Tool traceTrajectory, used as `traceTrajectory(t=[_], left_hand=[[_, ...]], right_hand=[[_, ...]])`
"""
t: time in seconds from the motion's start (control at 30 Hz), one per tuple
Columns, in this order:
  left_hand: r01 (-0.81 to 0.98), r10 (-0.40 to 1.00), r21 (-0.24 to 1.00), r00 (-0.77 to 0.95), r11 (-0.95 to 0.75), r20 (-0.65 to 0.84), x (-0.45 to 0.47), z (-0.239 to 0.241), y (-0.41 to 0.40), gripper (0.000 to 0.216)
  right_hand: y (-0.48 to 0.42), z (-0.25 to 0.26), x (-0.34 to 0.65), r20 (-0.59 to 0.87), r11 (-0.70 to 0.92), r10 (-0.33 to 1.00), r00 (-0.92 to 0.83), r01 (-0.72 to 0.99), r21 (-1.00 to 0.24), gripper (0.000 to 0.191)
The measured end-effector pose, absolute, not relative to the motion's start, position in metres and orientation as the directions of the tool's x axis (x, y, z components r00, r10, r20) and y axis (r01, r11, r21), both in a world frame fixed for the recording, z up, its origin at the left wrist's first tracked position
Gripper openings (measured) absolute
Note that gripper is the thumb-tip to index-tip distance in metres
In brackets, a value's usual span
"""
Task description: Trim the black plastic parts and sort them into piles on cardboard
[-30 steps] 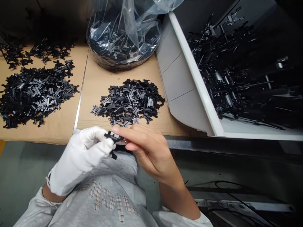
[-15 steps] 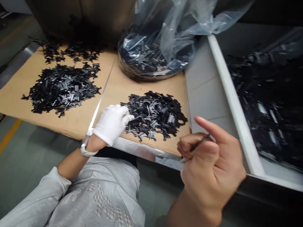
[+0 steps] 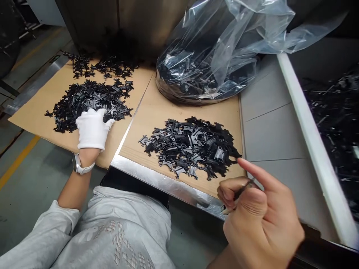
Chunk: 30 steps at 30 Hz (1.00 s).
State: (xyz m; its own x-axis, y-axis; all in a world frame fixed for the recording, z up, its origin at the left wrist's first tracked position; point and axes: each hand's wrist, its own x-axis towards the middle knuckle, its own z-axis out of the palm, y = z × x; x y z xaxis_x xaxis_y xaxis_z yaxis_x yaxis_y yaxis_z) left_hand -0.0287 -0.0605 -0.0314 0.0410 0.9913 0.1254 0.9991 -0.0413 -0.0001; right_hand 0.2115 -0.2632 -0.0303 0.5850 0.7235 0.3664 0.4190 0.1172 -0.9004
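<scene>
My left hand (image 3: 93,129), in a white glove, lies at the near edge of the left pile of small black parts (image 3: 84,93). Its thumb is spread away from the fingers, and the fingertips meet the parts. I see nothing held in it. My bare right hand (image 3: 260,216) is at the lower right, in front of the table's edge. Its thumb and curled fingers pinch a thin dark piece (image 3: 240,192), mostly hidden in the grip, while the index finger points out. Beyond that hand lies the right pile of black parts (image 3: 193,145), on cardboard (image 3: 146,112).
A clear plastic bag (image 3: 202,80) full of black parts stands behind the right pile. More black parts (image 3: 112,67) lie at the far left. On the right, a white-edged partition (image 3: 308,123) borders a bin of dark parts (image 3: 339,123). A metal edge (image 3: 157,179) runs along the front.
My left hand has moved left from the right pile to the left pile, and its fingers have spread. Several parts now lie loose at the right pile's left edge. My right hand keeps its pinch.
</scene>
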Motion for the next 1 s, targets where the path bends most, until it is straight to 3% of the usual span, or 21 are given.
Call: traceTrajectory(t=[0.2, 0.37, 0.5, 0.6, 0.7, 0.83, 0.9, 1.0], left_hand=[[0.987, 0.977, 0.1, 0.101, -0.122, 0.188, -0.032, -0.034, -0.056, 0.034], [0.913, 0.948, 0.369, 0.057, -0.177, 0.314, -0.043, -0.027, -0.06, 0.031], [0.596, 0.918, 0.727, 0.043, -0.341, 0.395, -0.033, -0.023, -0.076, 0.026], [0.312, 0.953, 0.901, 0.069, -0.3, 0.294, -0.012, -0.02, -0.097, 0.024], [0.231, 0.963, 0.942, 0.173, -0.244, 0.207, 0.008, -0.018, -0.123, 0.025], [0.176, 0.906, 0.907, 0.262, -0.383, 0.332, 0.02, -0.019, -0.149, 0.017], [0.092, 0.897, 0.946, 0.358, -0.309, 0.258, 0.02, -0.021, -0.155, 0.025], [0.091, 0.835, 0.996, 0.547, 0.009, -0.058, 0.019, -0.027, -0.154, 0.054]], right_hand=[[-0.267, -0.034, 0.204, 0.296, 0.004, 0.798, 0.524, 0.487, -0.873, 0.029], [-0.261, -0.033, 0.202, 0.116, -0.094, 0.922, 0.37, 0.501, -0.86, 0.041], [-0.244, -0.026, 0.189, 0.123, -0.022, 0.945, 0.302, 0.435, -0.9, 0.032], [-0.226, -0.022, 0.173, 0.119, 0.04, 0.956, 0.267, 0.282, -0.958, 0.021], [-0.21, -0.022, 0.16, 0.089, 0.08, 0.967, 0.237, 0.049, -0.996, 0.025], [-0.206, -0.023, 0.159, 0.077, 0.115, 0.96, 0.27, -0.127, -0.985, 0.027], [-0.21, -0.022, 0.166, 0.114, 0.143, 0.951, 0.288, -0.081, -0.986, 0.024], [-0.219, -0.019, 0.179, 0.223, 0.207, 0.95, 0.22, 0.092, -0.974, 0.016]])
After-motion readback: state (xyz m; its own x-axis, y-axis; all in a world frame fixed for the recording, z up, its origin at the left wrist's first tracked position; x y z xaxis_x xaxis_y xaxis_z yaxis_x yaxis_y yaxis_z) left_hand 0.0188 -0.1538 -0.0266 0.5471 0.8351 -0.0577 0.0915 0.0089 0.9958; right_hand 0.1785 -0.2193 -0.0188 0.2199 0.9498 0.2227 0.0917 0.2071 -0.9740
